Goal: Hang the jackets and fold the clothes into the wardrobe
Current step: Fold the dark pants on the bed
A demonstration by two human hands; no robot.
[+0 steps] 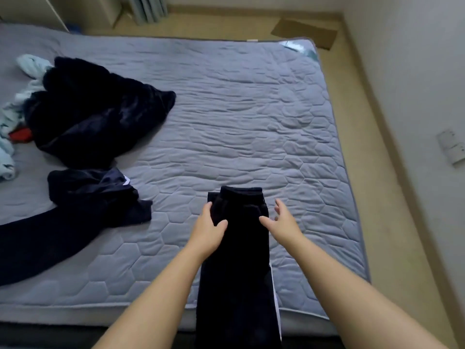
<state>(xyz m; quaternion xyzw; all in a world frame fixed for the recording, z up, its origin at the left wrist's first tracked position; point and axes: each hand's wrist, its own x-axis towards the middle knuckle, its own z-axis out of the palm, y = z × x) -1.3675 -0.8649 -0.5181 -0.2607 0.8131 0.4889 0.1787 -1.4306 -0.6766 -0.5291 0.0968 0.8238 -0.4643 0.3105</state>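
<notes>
A pair of dark trousers (239, 260) with a white side stripe lies lengthwise on the grey mattress (251, 109), its lower part hanging over the near edge. My left hand (210, 231) rests on the trousers' left side near the waistband, fingers and thumb relaxed against the cloth. My right hand (281, 222) hovers at the right edge of the trousers, fingers spread and holding nothing. A dark jacket (95, 109) lies in a heap at the left. Another dark garment (83, 200) with a white stripe sprawls below it.
Light blue clothes (15, 117) and a red item (21, 136) lie at the far left of the mattress. A flat piece of cardboard (305, 32) sits on the floor beyond the bed. A wall with a socket (451, 147) stands to the right.
</notes>
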